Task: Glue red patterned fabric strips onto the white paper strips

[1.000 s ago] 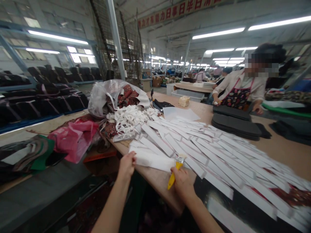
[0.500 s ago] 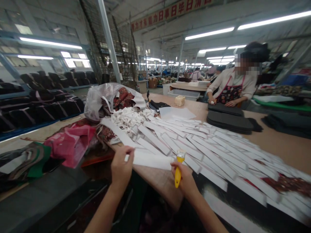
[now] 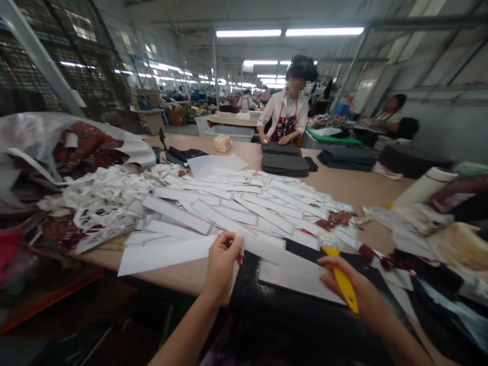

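Note:
My left hand (image 3: 224, 259) has its thumb and fingertips pinched together on the near end of a white strip (image 3: 280, 254). That strip stretches right, toward my other hand. My right hand (image 3: 362, 290) is closed around a paintbrush (image 3: 341, 279) with a yellow handle, its bristles pointing up and away from me. Whether those fingers also touch the strip, I cannot tell. Under the hands lies a black board (image 3: 247, 284) with wet-looking shiny spots, and another white strip (image 3: 295, 280) rests on it. Many overlapping white strips (image 3: 251, 203) spread over the table just beyond.
Tangled white offcuts (image 3: 110, 193) and a clear plastic bag (image 3: 26, 132) of red patterned fabric are at left. Across the brown table (image 3: 343, 188), a co-worker (image 3: 285, 112) handles dark stacked pieces (image 3: 284, 160). A pale flask (image 3: 425, 185) and cloths stand at right.
The view has swung right. My hands have moved from a white strip at the table's edge to over the black board; my left hand now pinches another strip, and the brush stays in my right.

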Available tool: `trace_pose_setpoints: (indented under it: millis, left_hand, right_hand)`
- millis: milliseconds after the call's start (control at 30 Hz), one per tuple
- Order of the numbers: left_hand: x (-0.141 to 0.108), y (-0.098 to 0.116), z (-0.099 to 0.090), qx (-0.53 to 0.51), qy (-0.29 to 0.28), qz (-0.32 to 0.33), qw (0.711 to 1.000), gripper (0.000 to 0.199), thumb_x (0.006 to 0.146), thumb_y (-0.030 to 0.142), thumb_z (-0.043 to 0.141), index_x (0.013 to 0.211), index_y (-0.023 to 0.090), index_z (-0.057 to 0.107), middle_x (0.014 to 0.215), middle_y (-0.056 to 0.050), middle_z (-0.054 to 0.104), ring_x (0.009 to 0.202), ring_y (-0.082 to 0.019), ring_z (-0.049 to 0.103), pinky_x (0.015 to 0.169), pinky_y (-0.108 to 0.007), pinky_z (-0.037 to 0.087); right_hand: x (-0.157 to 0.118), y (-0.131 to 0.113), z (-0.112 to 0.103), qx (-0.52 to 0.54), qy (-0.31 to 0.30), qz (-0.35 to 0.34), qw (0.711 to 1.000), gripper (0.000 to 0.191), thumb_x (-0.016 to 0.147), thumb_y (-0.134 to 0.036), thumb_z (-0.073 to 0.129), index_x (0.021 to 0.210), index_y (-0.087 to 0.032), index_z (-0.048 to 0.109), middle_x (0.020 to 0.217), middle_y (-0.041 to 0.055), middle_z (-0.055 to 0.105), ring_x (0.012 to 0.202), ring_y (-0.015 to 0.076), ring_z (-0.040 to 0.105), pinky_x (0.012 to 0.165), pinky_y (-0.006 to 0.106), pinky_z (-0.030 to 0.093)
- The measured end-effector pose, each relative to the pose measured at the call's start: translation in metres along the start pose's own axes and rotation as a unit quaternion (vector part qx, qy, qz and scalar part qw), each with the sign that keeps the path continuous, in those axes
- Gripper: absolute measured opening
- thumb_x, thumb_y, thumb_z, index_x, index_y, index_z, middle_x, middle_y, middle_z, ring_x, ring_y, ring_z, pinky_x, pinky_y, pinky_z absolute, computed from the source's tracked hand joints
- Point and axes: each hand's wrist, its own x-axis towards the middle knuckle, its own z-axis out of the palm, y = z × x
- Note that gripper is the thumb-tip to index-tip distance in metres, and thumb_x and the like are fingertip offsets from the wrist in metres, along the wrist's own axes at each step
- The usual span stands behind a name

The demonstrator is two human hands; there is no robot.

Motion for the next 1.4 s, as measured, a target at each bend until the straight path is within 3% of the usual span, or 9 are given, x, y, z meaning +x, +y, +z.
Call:
trace_pose_setpoints:
  millis: [100,200,333,433,833,1000,1200,1400]
  left_hand:
    - [0.001,-0.042,0.0,0.101,-0.063,-0.081,0.99,0.024,0.066,0.037,0.063,0.068,0.016,0.051,0.049,0.007,0.045,0.044,-0.006,0.039,0.043,-0.018,0.029]
    - [0.0,-0.074,0.0,0.245,-0.128,-0.058,0.959,0.016,0.066,0.029,0.058,0.061,0.015,0.054,0.056,0.003,0.051,0.056,-0.009,0.047,0.054,-0.021,0.036]
    - [0.002,-0.093,-0.001,0.4,-0.175,-0.048,0.898,0.013,0.068,0.026,0.055,0.061,0.016,0.057,0.061,0.001,0.057,0.062,-0.013,0.053,0.058,-0.024,0.037]
    - [0.005,-0.096,-0.002,0.443,-0.186,-0.061,0.875,0.014,0.069,0.027,0.054,0.062,0.016,0.059,0.062,-0.001,0.06,0.063,-0.014,0.055,0.058,-0.024,0.037]
    - [0.006,-0.092,0.005,0.507,-0.187,-0.055,0.84,0.014,0.069,0.027,0.055,0.062,0.016,0.06,0.066,-0.003,0.062,0.065,-0.016,0.056,0.059,-0.026,0.037]
    - [-0.003,-0.087,0.011,0.592,-0.176,0.004,0.787,0.012,0.073,0.025,0.054,0.065,0.018,0.058,0.07,-0.002,0.06,0.068,-0.015,0.055,0.061,-0.025,0.034]
    - [-0.001,-0.09,0.008,0.628,-0.204,0.024,0.75,0.017,0.08,0.029,0.048,0.069,0.018,0.056,0.072,-0.002,0.057,0.068,-0.015,0.054,0.061,-0.025,0.033]
    - [0.002,-0.091,0.007,0.634,-0.22,-0.002,0.741,0.02,0.081,0.033,0.045,0.07,0.019,0.054,0.072,-0.001,0.056,0.069,-0.016,0.054,0.061,-0.026,0.033]
  right_hand:
    - [-0.02,0.061,-0.024,-0.03,0.054,0.096,0.993,0.033,0.07,-0.047,0.058,0.094,-0.023,0.059,0.078,0.0031,0.063,0.064,0.0167,0.06,0.059,0.026,0.048]
    - [-0.033,0.1,-0.032,-0.05,0.079,0.139,0.986,0.034,0.068,-0.047,0.057,0.09,-0.021,0.061,0.079,0.0051,0.064,0.069,0.0193,0.061,0.061,0.028,0.047]
    - [-0.037,0.124,-0.027,-0.067,0.053,0.156,0.984,0.036,0.065,-0.048,0.058,0.09,-0.023,0.063,0.075,0.0043,0.066,0.064,0.0196,0.061,0.058,0.028,0.047]
    - [-0.036,0.132,-0.023,-0.083,0.038,0.171,0.981,0.035,0.065,-0.047,0.058,0.091,-0.024,0.063,0.073,0.0034,0.067,0.061,0.0202,0.062,0.057,0.03,0.047]
    - [-0.036,0.131,-0.019,-0.115,0.034,0.199,0.973,0.038,0.066,-0.047,0.053,0.096,-0.024,0.061,0.078,0.0039,0.068,0.062,0.0211,0.063,0.058,0.03,0.047]
    - [-0.041,0.112,-0.019,-0.136,0.044,0.194,0.97,0.036,0.07,-0.043,0.051,0.098,-0.023,0.06,0.071,0.0032,0.066,0.061,0.0206,0.062,0.057,0.029,0.046]
    - [-0.046,0.094,-0.008,-0.162,0.085,0.236,0.954,0.032,0.078,-0.023,0.043,0.107,-0.019,0.056,0.08,0.0047,0.065,0.071,0.0183,0.062,0.065,0.027,0.045]
    - [-0.046,0.093,0.001,-0.194,0.077,0.257,0.944,0.039,0.075,-0.007,0.041,0.111,-0.019,0.053,0.089,0.0057,0.063,0.083,0.0176,0.06,0.071,0.025,0.043]
